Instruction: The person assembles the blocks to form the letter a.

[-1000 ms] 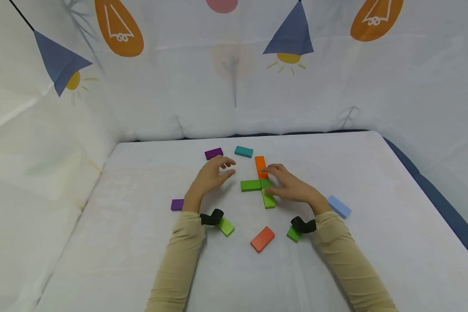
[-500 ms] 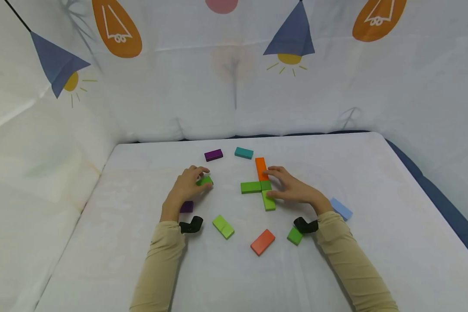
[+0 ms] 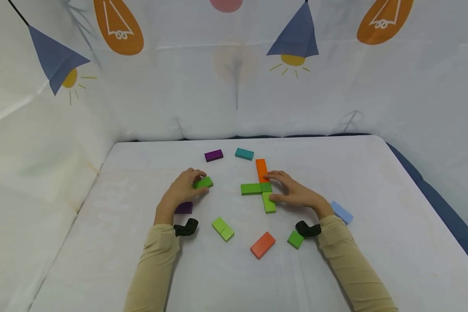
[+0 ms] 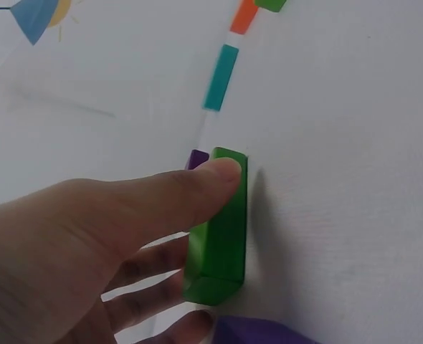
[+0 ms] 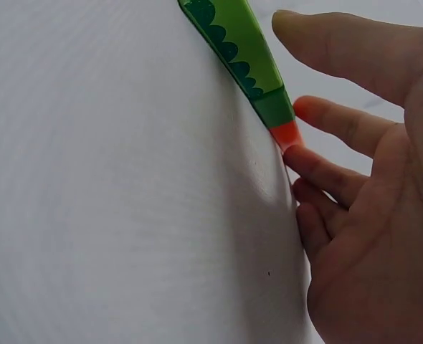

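Note:
Near the left side of the table, my left hand (image 3: pixel 183 188) holds a green block (image 3: pixel 204 183) between thumb and fingers. In the left wrist view the thumb lies across the green block (image 4: pixel 226 236) and the fingers are behind it. My right hand (image 3: pixel 294 188) rests beside joined blocks, its fingertips right at an orange block (image 3: pixel 261 168) and its thumb by a light green block (image 3: pixel 268 206). A small green block (image 3: pixel 266 187) sits between those two, with a longer green block (image 3: pixel 251 189) reaching left. The right wrist view shows the right hand's fingers (image 5: pixel 333 172) loosely spread.
Beyond the hands lie a purple block (image 3: pixel 213 155) and a teal block (image 3: pixel 244 154). Another purple block (image 3: pixel 184 208) is under the left wrist. Nearer are a lime block (image 3: pixel 223 229), a coral block (image 3: pixel 263 245) and a green block (image 3: pixel 295 239); a light blue block (image 3: pixel 342 212) lies right.
My left hand has moved from near the middle to the left, and now holds the green block there. The right hand has stayed almost still beside the joined blocks.

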Demonstrator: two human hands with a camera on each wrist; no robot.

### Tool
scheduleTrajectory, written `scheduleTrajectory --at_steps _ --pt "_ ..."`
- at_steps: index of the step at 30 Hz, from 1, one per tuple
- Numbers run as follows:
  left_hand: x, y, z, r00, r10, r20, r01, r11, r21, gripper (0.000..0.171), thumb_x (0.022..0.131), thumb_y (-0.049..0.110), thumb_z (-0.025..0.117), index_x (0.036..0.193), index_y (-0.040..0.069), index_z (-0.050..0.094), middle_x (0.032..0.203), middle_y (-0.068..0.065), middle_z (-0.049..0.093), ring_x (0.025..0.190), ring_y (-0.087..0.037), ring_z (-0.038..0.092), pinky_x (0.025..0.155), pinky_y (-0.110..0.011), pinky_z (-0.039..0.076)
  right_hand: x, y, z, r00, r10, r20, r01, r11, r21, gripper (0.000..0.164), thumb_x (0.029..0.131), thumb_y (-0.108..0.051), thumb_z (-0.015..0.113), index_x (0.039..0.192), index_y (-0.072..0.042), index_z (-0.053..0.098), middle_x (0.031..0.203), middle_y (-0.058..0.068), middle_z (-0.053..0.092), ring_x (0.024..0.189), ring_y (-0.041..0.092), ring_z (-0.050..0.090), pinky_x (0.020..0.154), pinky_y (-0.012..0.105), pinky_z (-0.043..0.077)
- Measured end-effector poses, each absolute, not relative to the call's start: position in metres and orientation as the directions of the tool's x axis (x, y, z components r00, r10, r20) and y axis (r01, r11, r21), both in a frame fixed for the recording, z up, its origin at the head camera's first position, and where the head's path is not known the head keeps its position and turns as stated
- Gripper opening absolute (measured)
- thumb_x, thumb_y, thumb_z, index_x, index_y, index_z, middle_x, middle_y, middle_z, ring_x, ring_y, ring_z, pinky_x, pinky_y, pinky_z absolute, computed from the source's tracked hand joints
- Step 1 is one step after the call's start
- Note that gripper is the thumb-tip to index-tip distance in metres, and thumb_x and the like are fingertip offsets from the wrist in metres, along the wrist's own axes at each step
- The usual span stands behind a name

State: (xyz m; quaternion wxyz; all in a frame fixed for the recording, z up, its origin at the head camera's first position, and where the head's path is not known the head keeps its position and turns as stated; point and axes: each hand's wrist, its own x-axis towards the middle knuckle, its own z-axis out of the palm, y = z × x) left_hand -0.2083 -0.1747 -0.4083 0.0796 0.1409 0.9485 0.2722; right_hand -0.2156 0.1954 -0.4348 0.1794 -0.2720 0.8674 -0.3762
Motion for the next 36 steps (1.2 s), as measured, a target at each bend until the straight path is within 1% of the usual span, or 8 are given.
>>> scheduleTrajectory --at_steps 12,18,19,25,26,36 --pt "-0.210 -0.168 -0.410 -0.951 0.306 -0.048 0.232 0.808 0.541 0.041 0.085 0.022 0.071 0.121 0.006 0.060 0.109 -0.014 0.057 0.103 -0.028 0.056 0.092 -0.044 0.046 -0.215 0.196 -0.435 -0.796 -0.593 -0.122 -0.319 0.583 -0.747 0.066 0.088 -0.040 0.064 0.144 -0.026 0.035 0.155 0.004 0.020 0.144 0.027 0.016 0.113 0.060 0.017" --pt "-0.210 -0.166 -0.412 -0.949 0.311 -0.042 0.242 0.809 0.536 0.040 0.085 0.022 0.070 0.121 0.007 0.060 0.109 -0.013 0.058 0.103 -0.027 0.056 0.092 -0.044 0.046 -0.214 0.196 -0.433 -0.786 -0.610 -0.103 -0.344 0.569 -0.747 0.066 0.088 -0.038 0.064 0.145 -0.022 0.034 0.155 0.007 0.020 0.144 0.030 0.016 0.112 0.062 0.017" --pt "-0.209 -0.165 -0.412 -0.949 0.312 -0.041 0.243 0.808 0.537 0.040 0.085 0.022 0.070 0.121 0.007 0.061 0.109 -0.013 0.058 0.103 -0.027 0.056 0.091 -0.044 0.046 -0.212 0.194 -0.429 -0.785 -0.611 -0.105 -0.341 0.567 -0.750 0.066 0.089 -0.035 0.064 0.145 -0.019 0.034 0.155 0.009 0.020 0.143 0.032 0.015 0.112 0.063 0.016" --pt "-0.208 -0.157 -0.410 -0.947 0.320 -0.038 0.252 0.808 0.533 0.039 0.085 0.021 0.071 0.120 0.006 0.061 0.109 -0.012 0.059 0.102 -0.026 0.057 0.091 -0.043 0.046 -0.215 0.194 -0.431 -0.782 -0.614 -0.105 -0.342 0.564 -0.752 0.065 0.089 -0.033 0.064 0.145 -0.021 0.034 0.155 0.009 0.019 0.144 0.031 0.015 0.112 0.062 0.016" --pt "-0.208 -0.155 -0.409 -0.946 0.322 -0.039 0.253 0.809 0.530 0.039 0.085 0.021 0.071 0.120 0.006 0.061 0.109 -0.012 0.058 0.102 -0.026 0.057 0.091 -0.043 0.046 -0.218 0.196 -0.437 -0.781 -0.617 -0.099 -0.349 0.563 -0.749 0.065 0.089 -0.036 0.064 0.145 -0.024 0.034 0.155 0.007 0.019 0.144 0.030 0.015 0.112 0.062 0.016" --pt "-0.207 -0.144 -0.411 -0.932 0.360 -0.032 0.294 0.807 0.513 0.039 0.084 0.021 0.071 0.120 0.009 0.062 0.108 -0.009 0.058 0.099 -0.023 0.056 0.090 -0.040 0.047 -0.217 0.197 -0.435 -0.780 -0.617 -0.102 -0.344 0.560 -0.753 0.066 0.088 -0.037 0.064 0.145 -0.024 0.033 0.155 0.006 0.020 0.143 0.030 0.016 0.112 0.062 0.017"
